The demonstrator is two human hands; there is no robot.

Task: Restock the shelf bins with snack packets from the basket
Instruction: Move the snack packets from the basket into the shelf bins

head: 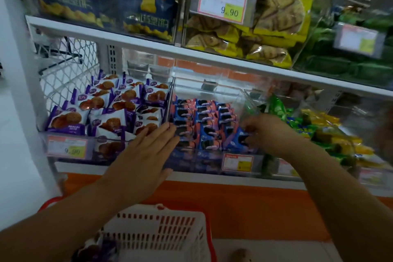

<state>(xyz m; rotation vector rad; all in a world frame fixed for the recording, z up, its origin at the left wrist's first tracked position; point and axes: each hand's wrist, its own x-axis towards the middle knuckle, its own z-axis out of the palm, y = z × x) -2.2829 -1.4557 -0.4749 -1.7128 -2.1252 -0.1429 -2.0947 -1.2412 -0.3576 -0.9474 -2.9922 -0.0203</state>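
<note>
The right hand's (263,132) grip is closed down, fingers curled over a blue packet (239,140) at the near right corner of the clear middle bin (191,162), though motion blur hides the fingertips. Just left of that grip, rows of matching blue cookie packets (204,117) fill the bin. Farther left, the left hand (146,151) is spread flat with straight fingers and holds nothing; its fingertips lie at the divider between the middle bin and the neighbouring bin of purple waffle packets (106,112). To the right of the closed grip sit green and yellow packets (319,127), blurred. Above both hands, the upper shelf (148,42) carries dark blue bags (127,2) and yellow biscuit packs (255,27). Below the forearms stands the white basket (157,232) with a red rim, a purple packet (95,251) showing at its near left edge
</note>
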